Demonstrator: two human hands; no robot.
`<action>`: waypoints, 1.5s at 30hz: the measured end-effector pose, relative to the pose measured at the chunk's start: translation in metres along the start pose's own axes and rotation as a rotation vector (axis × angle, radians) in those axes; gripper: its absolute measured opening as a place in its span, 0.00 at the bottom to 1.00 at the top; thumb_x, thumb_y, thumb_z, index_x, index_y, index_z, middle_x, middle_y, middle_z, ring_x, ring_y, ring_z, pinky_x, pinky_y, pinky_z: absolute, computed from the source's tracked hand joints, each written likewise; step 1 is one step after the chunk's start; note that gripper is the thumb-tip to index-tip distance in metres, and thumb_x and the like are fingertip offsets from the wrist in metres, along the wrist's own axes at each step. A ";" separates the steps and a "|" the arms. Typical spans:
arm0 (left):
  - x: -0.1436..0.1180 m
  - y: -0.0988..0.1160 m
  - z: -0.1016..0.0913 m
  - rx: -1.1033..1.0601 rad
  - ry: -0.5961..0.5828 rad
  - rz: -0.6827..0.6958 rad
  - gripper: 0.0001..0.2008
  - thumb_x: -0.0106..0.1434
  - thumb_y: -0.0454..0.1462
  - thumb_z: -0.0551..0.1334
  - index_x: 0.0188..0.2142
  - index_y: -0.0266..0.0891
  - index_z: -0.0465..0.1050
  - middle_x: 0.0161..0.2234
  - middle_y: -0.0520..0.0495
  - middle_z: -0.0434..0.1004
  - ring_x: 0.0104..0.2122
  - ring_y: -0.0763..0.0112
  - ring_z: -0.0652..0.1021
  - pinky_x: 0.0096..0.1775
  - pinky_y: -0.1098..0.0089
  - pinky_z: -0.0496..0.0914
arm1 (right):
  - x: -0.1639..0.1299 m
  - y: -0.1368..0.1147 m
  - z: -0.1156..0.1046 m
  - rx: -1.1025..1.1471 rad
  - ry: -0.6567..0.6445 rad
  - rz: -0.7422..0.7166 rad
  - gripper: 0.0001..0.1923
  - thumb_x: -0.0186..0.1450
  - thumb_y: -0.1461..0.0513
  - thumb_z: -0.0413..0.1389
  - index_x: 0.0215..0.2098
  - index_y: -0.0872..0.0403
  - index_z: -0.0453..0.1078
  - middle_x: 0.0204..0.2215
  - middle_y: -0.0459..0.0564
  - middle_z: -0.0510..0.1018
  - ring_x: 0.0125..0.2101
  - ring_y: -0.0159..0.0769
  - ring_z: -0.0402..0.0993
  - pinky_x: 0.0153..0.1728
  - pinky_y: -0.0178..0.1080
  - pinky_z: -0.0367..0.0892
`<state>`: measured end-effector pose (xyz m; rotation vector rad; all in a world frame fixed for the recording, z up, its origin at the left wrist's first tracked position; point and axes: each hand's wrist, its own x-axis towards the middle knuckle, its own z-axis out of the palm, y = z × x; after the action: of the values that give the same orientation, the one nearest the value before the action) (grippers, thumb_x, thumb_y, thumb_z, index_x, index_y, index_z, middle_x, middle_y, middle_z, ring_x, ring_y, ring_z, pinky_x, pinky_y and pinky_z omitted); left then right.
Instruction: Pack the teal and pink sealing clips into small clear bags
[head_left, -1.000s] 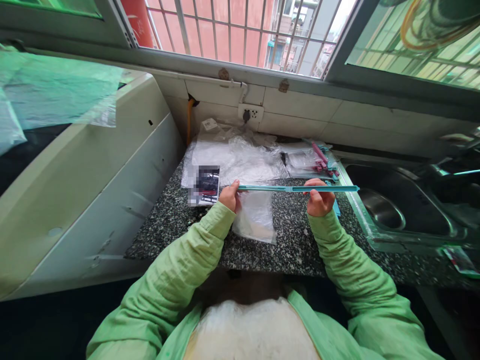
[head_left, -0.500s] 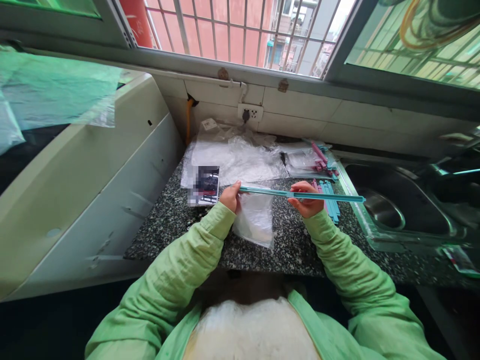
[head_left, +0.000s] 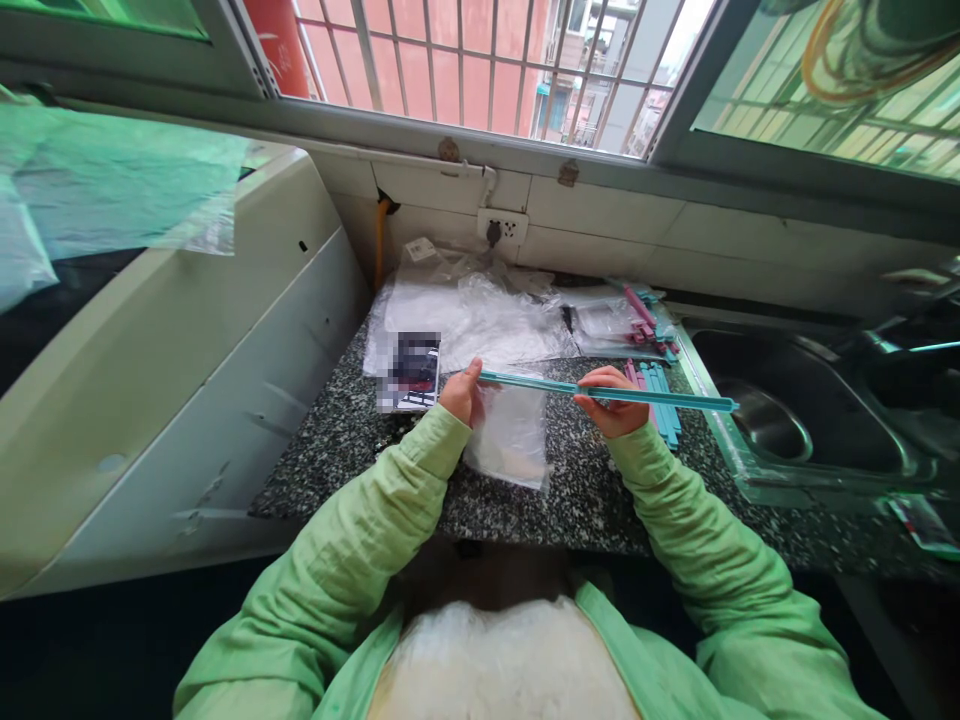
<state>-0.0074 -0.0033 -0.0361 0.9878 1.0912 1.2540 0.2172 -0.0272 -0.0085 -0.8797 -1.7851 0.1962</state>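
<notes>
A long teal plastic sealing stick point(head_left: 675, 400) runs left to right above the speckled granite counter point(head_left: 585, 490). My left hand point(head_left: 459, 392) pinches its left end. My right hand point(head_left: 609, 398) grips it near the middle, fingers curled over the top. A clear plastic bag point(head_left: 511, 432) hangs from the stick between my hands, its lower part lying on the counter. Both sleeves are light green.
Crumpled clear bags point(head_left: 472, 315) lie behind my hands, with a blurred card point(head_left: 411, 372) at the left. Loose teal and pink sticks point(head_left: 654, 395) lie by the steel sink point(head_left: 780, 415) on the right. A white appliance point(head_left: 165, 360) fills the left; a wall socket point(head_left: 501, 228) sits below the window.
My right hand slid left along the stick, from near its right end to its middle. The stick's right end dipped slightly and now reaches further over the sink. The left hand stayed put.
</notes>
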 end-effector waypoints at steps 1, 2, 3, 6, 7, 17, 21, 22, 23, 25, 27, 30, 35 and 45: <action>-0.001 0.001 0.002 -0.022 -0.020 -0.022 0.21 0.52 0.51 0.54 0.19 0.36 0.71 0.15 0.48 0.70 0.21 0.68 0.73 0.28 0.67 0.67 | 0.000 0.000 0.000 -0.007 0.004 0.008 0.06 0.50 0.61 0.60 0.27 0.52 0.70 0.25 0.48 0.73 0.25 0.33 0.70 0.26 0.38 0.68; -0.002 0.002 0.003 -0.047 -0.038 -0.043 0.21 0.52 0.51 0.55 0.19 0.36 0.70 0.14 0.48 0.69 0.20 0.69 0.72 0.27 0.68 0.66 | 0.000 0.000 0.000 -0.013 0.008 0.011 0.06 0.50 0.61 0.60 0.27 0.52 0.70 0.25 0.48 0.73 0.25 0.33 0.69 0.27 0.38 0.68; -0.004 0.004 0.004 -0.067 -0.052 -0.057 0.20 0.51 0.50 0.56 0.19 0.36 0.70 0.14 0.48 0.69 0.20 0.70 0.71 0.26 0.68 0.66 | -0.001 0.000 0.000 -0.017 0.015 0.011 0.05 0.50 0.61 0.59 0.27 0.52 0.70 0.25 0.48 0.73 0.25 0.33 0.69 0.27 0.39 0.68; -0.006 0.009 0.007 -0.080 -0.071 -0.061 0.12 0.47 0.43 0.61 0.18 0.36 0.70 0.14 0.50 0.69 0.19 0.73 0.70 0.24 0.71 0.64 | -0.001 0.000 -0.001 -0.021 0.038 -0.004 0.05 0.51 0.62 0.59 0.27 0.52 0.70 0.25 0.47 0.73 0.25 0.33 0.70 0.27 0.39 0.68; -0.006 0.010 0.007 -0.081 -0.078 -0.064 0.09 0.45 0.41 0.62 0.18 0.36 0.70 0.14 0.50 0.69 0.18 0.74 0.69 0.23 0.72 0.63 | -0.001 0.000 -0.001 -0.025 0.057 -0.012 0.05 0.51 0.62 0.59 0.27 0.52 0.70 0.25 0.47 0.73 0.25 0.33 0.70 0.27 0.39 0.68; -0.016 0.022 0.009 -0.102 -0.213 -0.062 0.05 0.38 0.34 0.63 0.17 0.35 0.68 0.15 0.54 0.67 0.18 0.80 0.65 0.22 0.75 0.57 | 0.004 0.014 -0.006 -0.203 0.232 0.035 0.05 0.53 0.59 0.58 0.27 0.52 0.69 0.24 0.47 0.73 0.27 0.35 0.70 0.28 0.40 0.68; -0.021 0.026 0.006 -0.138 -0.269 -0.081 0.08 0.36 0.36 0.64 0.18 0.35 0.69 0.15 0.54 0.66 0.17 0.80 0.64 0.22 0.75 0.57 | -0.001 0.019 0.001 -0.237 0.178 -0.004 0.05 0.52 0.59 0.58 0.27 0.52 0.69 0.24 0.48 0.74 0.26 0.35 0.70 0.28 0.40 0.69; -0.021 0.026 0.006 -0.150 -0.274 -0.088 0.08 0.36 0.36 0.65 0.18 0.35 0.70 0.15 0.55 0.66 0.17 0.80 0.64 0.22 0.76 0.56 | -0.002 0.019 0.004 -0.239 0.159 -0.018 0.05 0.52 0.60 0.58 0.27 0.52 0.69 0.24 0.48 0.74 0.27 0.35 0.70 0.28 0.40 0.69; -0.021 0.026 0.006 -0.161 -0.276 -0.093 0.08 0.35 0.36 0.65 0.18 0.35 0.70 0.15 0.55 0.66 0.17 0.80 0.64 0.21 0.76 0.56 | -0.004 0.018 0.006 -0.235 0.137 -0.034 0.04 0.53 0.60 0.58 0.27 0.52 0.69 0.24 0.48 0.74 0.27 0.35 0.70 0.29 0.40 0.69; -0.020 0.025 0.006 -0.177 -0.272 -0.099 0.08 0.35 0.36 0.65 0.18 0.35 0.70 0.15 0.55 0.66 0.17 0.80 0.64 0.21 0.76 0.57 | -0.005 0.013 0.011 -0.213 0.091 -0.075 0.04 0.53 0.61 0.57 0.28 0.52 0.69 0.24 0.48 0.74 0.27 0.34 0.70 0.29 0.39 0.69; -0.018 0.023 0.006 -0.178 -0.257 -0.101 0.08 0.35 0.36 0.65 0.18 0.35 0.70 0.15 0.55 0.66 0.17 0.80 0.64 0.21 0.76 0.56 | -0.007 0.007 0.014 -0.185 0.060 -0.116 0.04 0.53 0.62 0.57 0.28 0.52 0.69 0.24 0.48 0.73 0.27 0.34 0.70 0.28 0.39 0.69; -0.016 0.021 0.008 -0.167 -0.227 -0.099 0.08 0.35 0.36 0.65 0.17 0.35 0.69 0.15 0.55 0.66 0.17 0.81 0.64 0.22 0.76 0.56 | -0.007 -0.002 0.016 -0.150 0.053 -0.118 0.04 0.52 0.63 0.57 0.28 0.52 0.68 0.24 0.48 0.73 0.27 0.34 0.70 0.27 0.38 0.68; -0.015 0.021 0.009 -0.166 -0.212 -0.093 0.09 0.34 0.37 0.66 0.17 0.35 0.69 0.15 0.55 0.67 0.17 0.81 0.64 0.22 0.76 0.56 | -0.009 -0.010 0.014 -0.113 0.087 -0.088 0.05 0.52 0.64 0.57 0.29 0.52 0.69 0.25 0.48 0.73 0.27 0.34 0.70 0.28 0.39 0.68; -0.017 0.024 0.012 -0.223 -0.173 -0.195 0.13 0.29 0.38 0.69 0.14 0.34 0.69 0.11 0.56 0.65 0.14 0.82 0.62 0.20 0.76 0.53 | -0.007 -0.012 0.010 -0.118 0.108 -0.117 0.06 0.53 0.64 0.58 0.30 0.53 0.68 0.25 0.48 0.73 0.27 0.33 0.70 0.27 0.38 0.69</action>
<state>-0.0007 -0.0183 -0.0085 0.7847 0.8701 1.0835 0.2040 -0.0379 -0.0115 -0.8498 -1.7542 -0.0319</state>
